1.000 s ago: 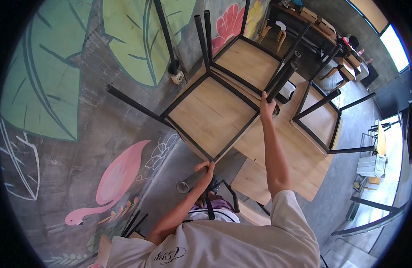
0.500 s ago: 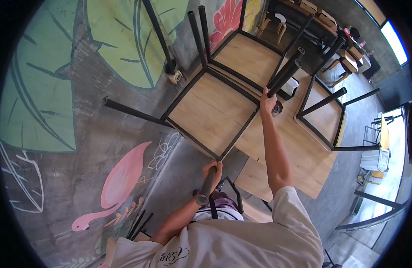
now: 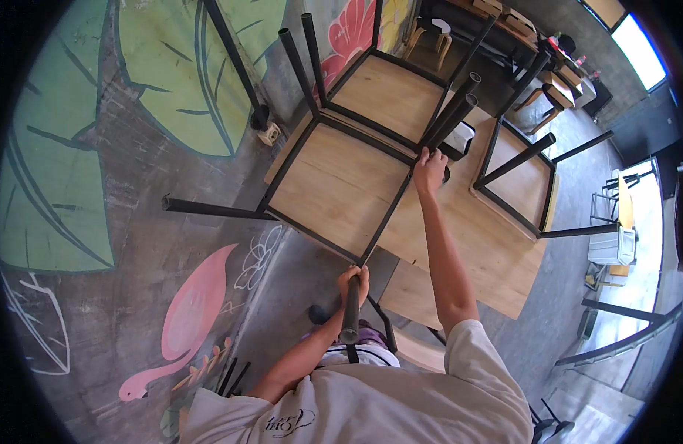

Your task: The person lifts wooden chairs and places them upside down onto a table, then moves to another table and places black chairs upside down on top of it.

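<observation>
An upside-down stool point(image 3: 341, 189) with a wooden seat and black metal legs lies over the corner of a wooden table point(image 3: 489, 274), partly past its edge. My left hand point(image 3: 352, 283) is closed around its near leg, close to the seat corner. At the right corner, my right hand point(image 3: 430, 172) grips the base of another leg, its fingers partly hidden. Right behind it rests a second upturned stool point(image 3: 389, 96). A third upturned stool point(image 3: 519, 174) sits on the table to the right. A dark-rimmed container point(image 3: 457, 140) stands between them.
Along the left runs a concrete wall painted with leaves and a pink flamingo point(image 3: 197, 303). A socket point(image 3: 268, 134) is fixed low on it, beside a dark pole. At the far right are a white bin point(image 3: 611, 246) and a curved dark metal frame point(image 3: 630, 344).
The view has shifted slightly. The held stool has turned a little, and its near leg now points more directly toward me. Both hands still hold it, with the right fingers slightly repositioned.
</observation>
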`<control>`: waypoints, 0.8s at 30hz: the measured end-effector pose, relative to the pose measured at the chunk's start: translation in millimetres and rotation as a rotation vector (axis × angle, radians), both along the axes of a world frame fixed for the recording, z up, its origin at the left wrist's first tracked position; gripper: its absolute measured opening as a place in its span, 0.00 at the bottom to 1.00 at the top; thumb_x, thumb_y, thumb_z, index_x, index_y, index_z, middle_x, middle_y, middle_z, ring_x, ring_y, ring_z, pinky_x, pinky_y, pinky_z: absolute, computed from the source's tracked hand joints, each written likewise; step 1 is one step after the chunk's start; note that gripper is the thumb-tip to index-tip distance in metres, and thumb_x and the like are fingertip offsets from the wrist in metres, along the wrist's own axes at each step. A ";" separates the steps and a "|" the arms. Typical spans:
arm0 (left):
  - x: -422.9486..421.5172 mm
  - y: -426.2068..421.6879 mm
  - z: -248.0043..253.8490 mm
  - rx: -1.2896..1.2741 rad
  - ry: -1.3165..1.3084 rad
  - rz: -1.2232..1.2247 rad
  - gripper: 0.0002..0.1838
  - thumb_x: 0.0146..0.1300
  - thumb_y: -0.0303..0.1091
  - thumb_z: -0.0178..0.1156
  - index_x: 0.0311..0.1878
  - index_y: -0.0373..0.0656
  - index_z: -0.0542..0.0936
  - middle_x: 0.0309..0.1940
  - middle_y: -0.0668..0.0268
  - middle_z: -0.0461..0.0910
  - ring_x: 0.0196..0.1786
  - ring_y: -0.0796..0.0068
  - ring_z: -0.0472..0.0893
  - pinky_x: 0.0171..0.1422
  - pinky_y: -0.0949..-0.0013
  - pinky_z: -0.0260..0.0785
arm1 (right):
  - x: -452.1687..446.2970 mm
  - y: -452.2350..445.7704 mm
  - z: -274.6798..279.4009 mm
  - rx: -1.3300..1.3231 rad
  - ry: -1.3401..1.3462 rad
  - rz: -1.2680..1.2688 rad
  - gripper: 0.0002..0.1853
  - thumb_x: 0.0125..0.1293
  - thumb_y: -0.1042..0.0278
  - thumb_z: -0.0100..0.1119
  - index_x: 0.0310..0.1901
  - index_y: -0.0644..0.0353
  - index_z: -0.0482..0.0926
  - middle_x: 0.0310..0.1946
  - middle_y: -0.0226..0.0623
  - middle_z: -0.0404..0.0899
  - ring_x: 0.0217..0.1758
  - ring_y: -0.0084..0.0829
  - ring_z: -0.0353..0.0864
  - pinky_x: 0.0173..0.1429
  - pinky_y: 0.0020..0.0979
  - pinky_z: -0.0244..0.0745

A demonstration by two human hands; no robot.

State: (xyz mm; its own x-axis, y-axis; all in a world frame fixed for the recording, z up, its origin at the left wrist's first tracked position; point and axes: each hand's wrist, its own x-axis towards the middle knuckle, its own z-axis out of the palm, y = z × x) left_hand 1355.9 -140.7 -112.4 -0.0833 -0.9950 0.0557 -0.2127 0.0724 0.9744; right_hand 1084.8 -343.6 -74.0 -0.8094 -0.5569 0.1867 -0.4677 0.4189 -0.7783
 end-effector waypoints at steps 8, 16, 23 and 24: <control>1.6 -2.4 -12.2 -0.057 0.063 -0.013 0.18 0.64 0.24 0.61 0.20 0.38 0.65 0.17 0.64 0.65 0.21 0.77 0.66 0.28 0.69 0.59 | -3.6 4.6 3.0 0.068 0.147 0.018 0.17 0.72 0.57 0.54 0.51 0.64 0.77 0.49 0.50 0.75 0.47 0.56 0.80 0.48 0.50 0.75; 5.5 -6.5 -10.6 -0.030 0.054 -0.011 0.18 0.64 0.25 0.61 0.20 0.39 0.66 0.16 0.62 0.65 0.21 0.74 0.67 0.28 0.67 0.60 | -2.0 4.8 5.7 0.080 0.182 0.025 0.16 0.72 0.56 0.53 0.50 0.59 0.78 0.49 0.47 0.77 0.46 0.56 0.81 0.47 0.51 0.76; 8.5 -5.4 -27.5 -0.064 -0.020 -0.032 0.18 0.63 0.28 0.63 0.20 0.39 0.67 0.16 0.59 0.66 0.20 0.66 0.69 0.28 0.64 0.62 | -0.7 6.0 8.3 0.109 0.179 0.012 0.17 0.73 0.54 0.52 0.53 0.57 0.79 0.49 0.48 0.79 0.47 0.56 0.81 0.48 0.51 0.76; 9.3 -5.7 -26.3 -0.064 -0.017 -0.033 0.18 0.63 0.28 0.63 0.20 0.39 0.67 0.16 0.59 0.66 0.20 0.66 0.69 0.28 0.64 0.62 | -2.2 6.3 8.6 0.143 0.158 0.030 0.18 0.73 0.53 0.51 0.54 0.56 0.79 0.49 0.48 0.79 0.48 0.57 0.81 0.49 0.51 0.76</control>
